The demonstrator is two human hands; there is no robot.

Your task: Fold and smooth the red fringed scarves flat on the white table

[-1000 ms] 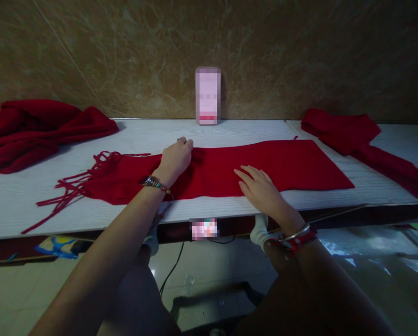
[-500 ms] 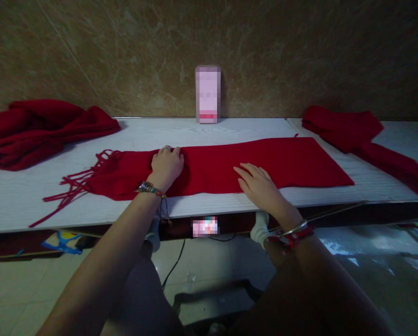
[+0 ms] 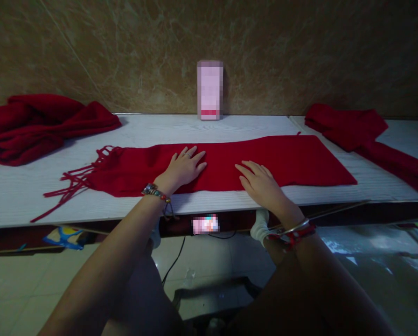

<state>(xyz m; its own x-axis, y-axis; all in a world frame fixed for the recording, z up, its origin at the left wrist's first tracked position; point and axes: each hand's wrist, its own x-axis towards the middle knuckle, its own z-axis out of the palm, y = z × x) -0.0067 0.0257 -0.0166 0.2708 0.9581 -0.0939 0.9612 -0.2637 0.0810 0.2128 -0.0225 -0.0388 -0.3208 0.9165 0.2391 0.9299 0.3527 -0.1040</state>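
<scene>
A red scarf (image 3: 226,163) lies flattened in a long strip on the white wood-grained tabletop (image 3: 153,127). Its fringe (image 3: 76,179) spreads out at the left end, and the right end comes to a slanted edge. Flat on the scarf, left of its middle, rests my left hand (image 3: 185,167), fingers spread, a ring on one of them. My right hand (image 3: 260,183) lies on the near half of the cloth, right of the middle, with its fingers stretched out. Neither hand grips the fabric.
A crumpled red cloth (image 3: 48,130) lies at the left, and a second bunched red scarf (image 3: 349,128) at the right. A blurred pink phone-like panel (image 3: 210,91) leans on the marbled wall. Below the near edge is a small blurred lit screen (image 3: 205,224) with a black cable.
My left hand has slid to the right along the scarf and its fingers have spread from a curled pose. My right hand stays in nearly the same place.
</scene>
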